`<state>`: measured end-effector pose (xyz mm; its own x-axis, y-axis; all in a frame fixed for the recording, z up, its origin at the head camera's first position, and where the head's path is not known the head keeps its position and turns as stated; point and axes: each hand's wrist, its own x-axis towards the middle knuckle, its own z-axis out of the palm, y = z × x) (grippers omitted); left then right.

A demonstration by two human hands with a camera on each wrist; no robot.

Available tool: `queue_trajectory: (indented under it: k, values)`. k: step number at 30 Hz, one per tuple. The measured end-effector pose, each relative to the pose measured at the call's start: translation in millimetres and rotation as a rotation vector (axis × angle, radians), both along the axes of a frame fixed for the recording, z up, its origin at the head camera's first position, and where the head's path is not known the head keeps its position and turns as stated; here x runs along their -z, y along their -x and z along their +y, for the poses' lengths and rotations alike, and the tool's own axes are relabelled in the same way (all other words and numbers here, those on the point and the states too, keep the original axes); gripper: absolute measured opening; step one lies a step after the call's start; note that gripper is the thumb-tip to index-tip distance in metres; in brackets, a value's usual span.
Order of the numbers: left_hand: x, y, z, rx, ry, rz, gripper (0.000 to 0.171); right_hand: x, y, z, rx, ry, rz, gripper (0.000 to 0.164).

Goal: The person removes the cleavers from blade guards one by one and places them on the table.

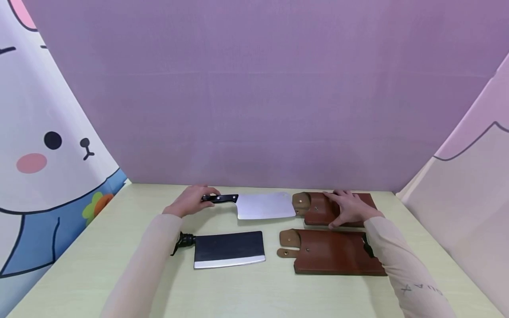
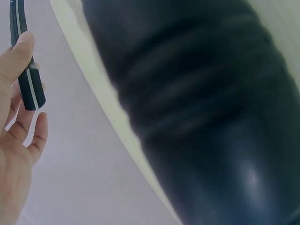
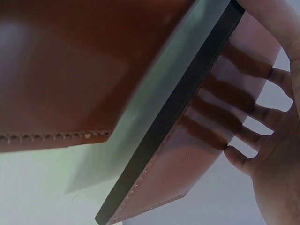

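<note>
My left hand (image 1: 191, 202) pinches the black riveted handle (image 2: 33, 91) of a cleaver with a bright steel blade (image 1: 265, 206). The blade lies level, its front end at the brown flap of the far leather sheath (image 1: 314, 213); I cannot tell whether they touch. Across that red-brown sheath my right hand (image 1: 351, 208) holds the two long edges, thumb on the near side and fingers at the far side. In the right wrist view the stitched sheath (image 3: 173, 164) stands tilted, its dark edge facing the camera.
Closer to me lies a second cleaver (image 1: 228, 247) with a dark blade and black handle, partly behind the left sleeve. Right of it sits another leather sheath (image 1: 334, 256), its strap out to the left. A purple panel (image 1: 254, 110) rises behind the pale table (image 1: 238, 296).
</note>
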<state>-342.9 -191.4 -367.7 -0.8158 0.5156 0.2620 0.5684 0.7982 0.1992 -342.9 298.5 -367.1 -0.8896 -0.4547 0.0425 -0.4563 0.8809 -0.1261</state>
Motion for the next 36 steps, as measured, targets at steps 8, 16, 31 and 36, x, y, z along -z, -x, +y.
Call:
queue_trajectory:
  k: [8, 16, 31, 36]
  values:
    - [-3.5, -3.5, -9, 0.017, -0.013, -0.002, 0.033, 2.0, 0.8, -5, 0.000, 0.007, 0.005, 0.105]
    - [-3.5, -4.1, -21, 0.015, -0.001, 0.012, 0.033, 2.0, 1.6, -14, 0.004, 0.006, -0.009, 0.104]
    - [-3.1, -13.3, -47, -0.005, 0.009, 0.031, 0.033, 5.8, 6.7, -28, -0.014, 0.012, -0.016, 0.105]
    - [-1.3, -16.1, -58, -0.021, 0.014, 0.040, 0.032, 6.4, 8.3, -32, -0.016, 0.017, -0.028, 0.105]
